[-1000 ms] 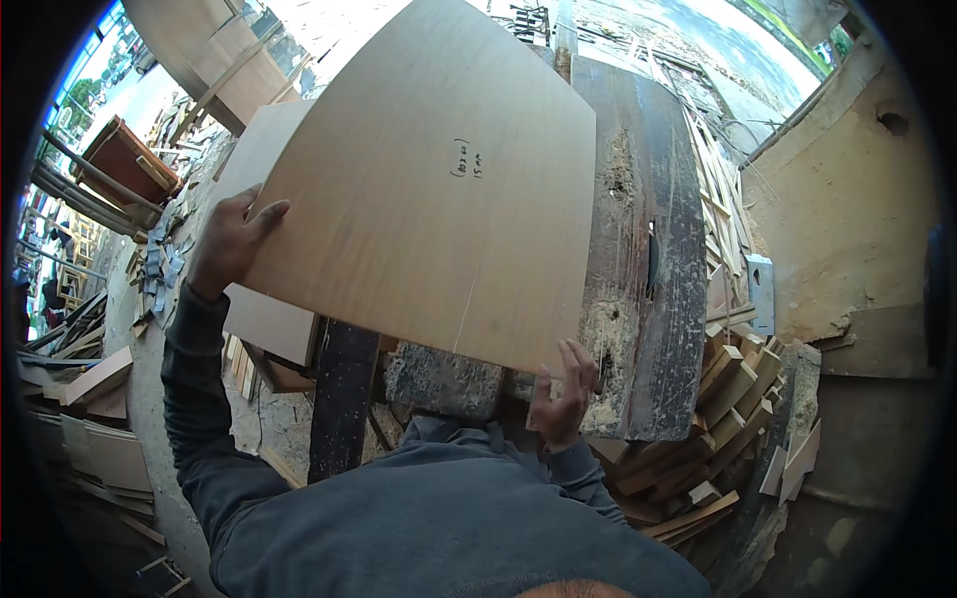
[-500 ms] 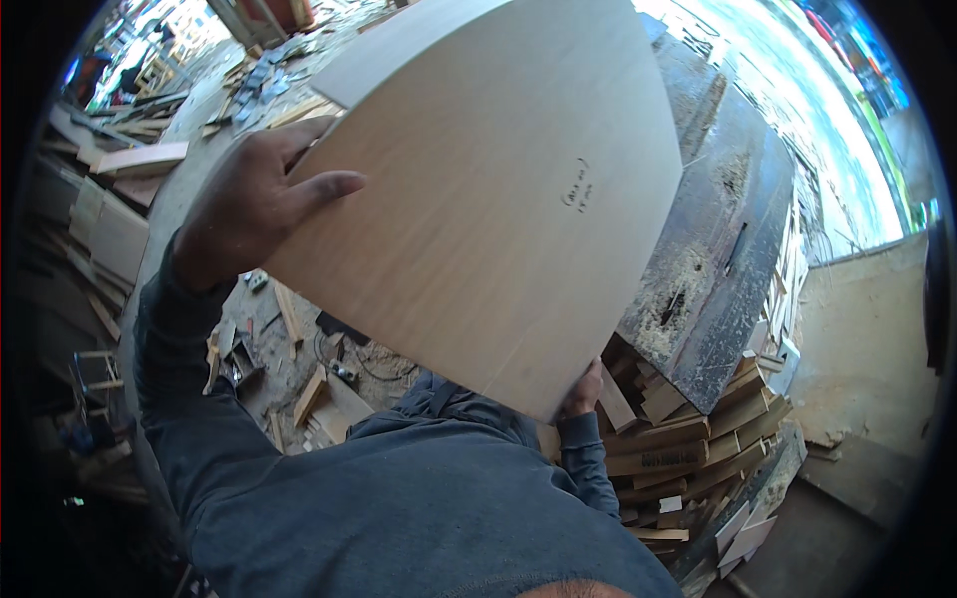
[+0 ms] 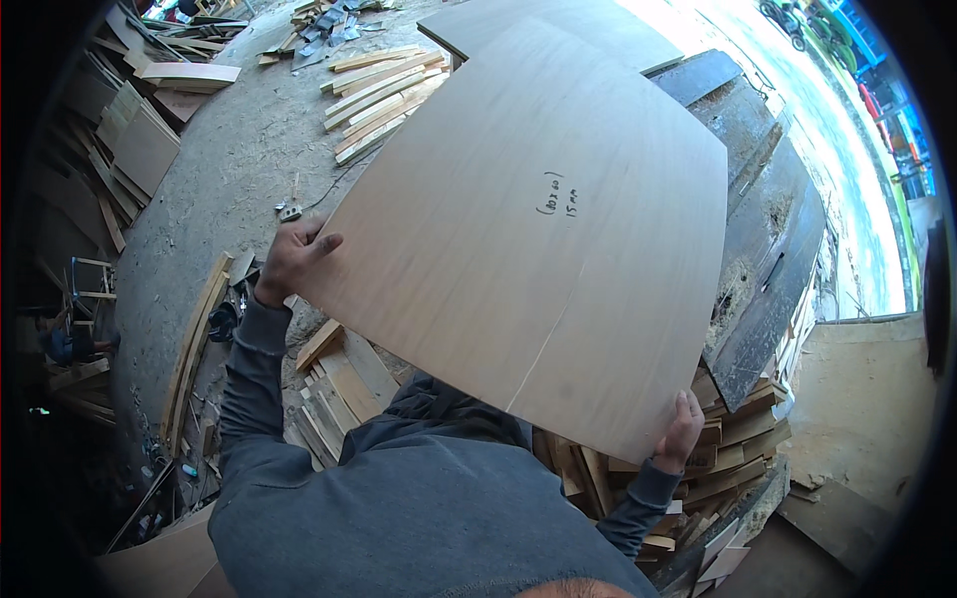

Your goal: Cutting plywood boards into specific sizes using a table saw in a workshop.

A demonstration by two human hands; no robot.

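Observation:
A large light-brown plywood panel (image 3: 469,249) spans the space before my body, with dark handwriting near its middle and a pale line toward its near edge. My left hand (image 3: 297,257) grips its left edge, thumb on top and fingers hidden beneath. At the near right corner, my right hand (image 3: 680,435) is closed on the panel, fingertips showing at the edge. Beyond its far edge, another pale board (image 3: 558,28) lies partly covered by the panel. To the right is a dark, worn workbench (image 3: 768,259) with sawdust on it.
Stacked wood offcuts (image 3: 743,444) crowd the space under the bench. Timber strips (image 3: 384,90) lie on the dusty floor (image 3: 219,149) ahead. Long battens (image 3: 194,349) and short planks (image 3: 344,374) sit to my left. Boards (image 3: 140,140) lean at the far left.
The panel has come down to a flatter angle and shifted right. My left hand has moved right and lower; my right hand has moved right. More floor and timber strips show.

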